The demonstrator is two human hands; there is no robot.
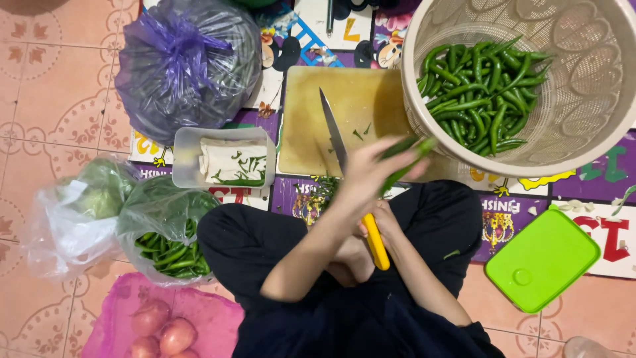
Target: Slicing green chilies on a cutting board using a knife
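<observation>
- Green chilies (404, 159): a couple of long ones, pinched in the left hand (371, 174), blurred, held above the near edge of the cutting board (358, 119), tips pointing toward the basket.
- Left hand: fingers curled narrow round the chilies, forearm crossing in front of the body from lower left; exact finger spread hard to tell because of blur.
- Right hand (379, 225): mostly hidden under the left forearm, closed on the yellow handle of a knife (344, 166); handle runs down toward the lap, grey blade points up and away over the board.
- Cutting board: pale yellowish, lying on a colourful printed mat (583, 176), a few green bits on it.
- Beige plastic basket (596, 86): just right of the board, overlapping its right edge, heap of green chilies inside on its left side.
- Clear rectangular tub (225, 159): left of the board, white paper lining and some chili stems inside.
- Purple plastic bag (185, 66): behind the tub, knotted, full.
- Clear bag of green chilies (165, 229): near the left knee, open.
- White bag with a cabbage (79, 199): further left, touching the chili bag.
- Pink mesh bag of onions (159, 325): bottom left on the tiled floor.
- Green lid (542, 258): right of the legs, flat, partly on the mat.
- Person sits cross-legged in dark clothes.
</observation>
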